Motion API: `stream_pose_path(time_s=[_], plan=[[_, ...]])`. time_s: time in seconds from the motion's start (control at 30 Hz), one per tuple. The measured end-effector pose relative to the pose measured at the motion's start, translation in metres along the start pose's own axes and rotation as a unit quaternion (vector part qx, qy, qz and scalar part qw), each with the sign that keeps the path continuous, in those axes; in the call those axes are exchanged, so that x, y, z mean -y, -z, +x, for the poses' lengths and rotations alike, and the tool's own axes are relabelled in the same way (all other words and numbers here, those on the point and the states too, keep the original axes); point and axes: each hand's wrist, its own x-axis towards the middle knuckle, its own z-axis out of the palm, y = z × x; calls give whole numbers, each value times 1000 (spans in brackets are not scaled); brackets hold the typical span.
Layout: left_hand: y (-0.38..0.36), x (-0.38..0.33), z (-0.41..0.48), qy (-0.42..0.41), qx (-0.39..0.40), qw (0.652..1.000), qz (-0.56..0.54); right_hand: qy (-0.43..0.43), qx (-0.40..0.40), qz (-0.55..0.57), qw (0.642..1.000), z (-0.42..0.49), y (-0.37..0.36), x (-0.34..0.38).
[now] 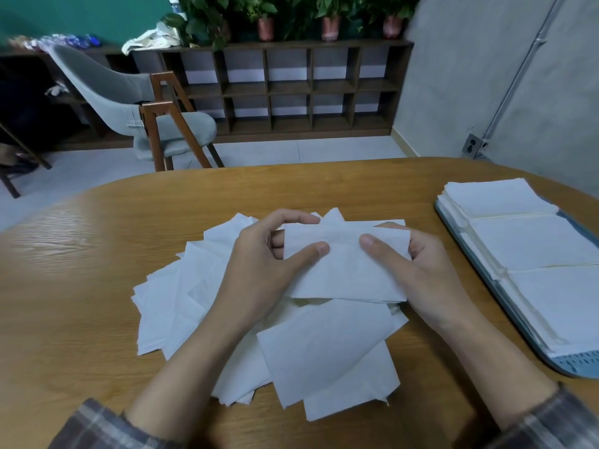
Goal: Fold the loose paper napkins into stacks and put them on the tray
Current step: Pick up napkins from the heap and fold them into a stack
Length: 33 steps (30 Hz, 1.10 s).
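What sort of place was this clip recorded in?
Probably a café or office lounge: a wooden table, an upholstered chair with wooden legs, and a cubby shelf topped with potted plants. Folded napkins stacked on a tray suit food service.

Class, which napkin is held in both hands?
The napkin pinched between left hand and right hand; the others lie loose in the pile or stacked on the tray.

Both forearms [181, 361] are extended toward 12 o'clock. A napkin [343, 270] is pinched at 9 o'clock by the left hand [259, 267] and at 3 o'clock by the right hand [424, 273], thumbs on top.
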Motion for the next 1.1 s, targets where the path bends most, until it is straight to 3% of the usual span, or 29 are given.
stream_pose_path(time_s=[0.13, 0.33, 0.53, 0.8, 0.97, 1.03, 1.1], plan=[[-4, 5, 2, -27, -40, 997, 55, 2, 3, 4, 1000, 0, 1, 0], [-1, 0, 0, 33, 27, 997, -59, 21, 22, 16, 999, 0, 4, -1], [-7, 5, 0, 9, -39, 995, -92, 28, 14, -21, 999, 1, 4, -1], [-7, 5, -2, -5, -43, 996, -76, 33, -18, -18, 999, 1, 2, 1], [-6, 9, 0, -31, -49, 998, 5, 52, 49, -7, 997, 3, 8, -1], [-8, 7, -4, -87, -60, 994, 36, 70, 50, -62, 994, 5, 10, -4], [-10, 6, -6, -180, -84, 968, 151, 61, 25, -86, 994, 7, 10, -8]])
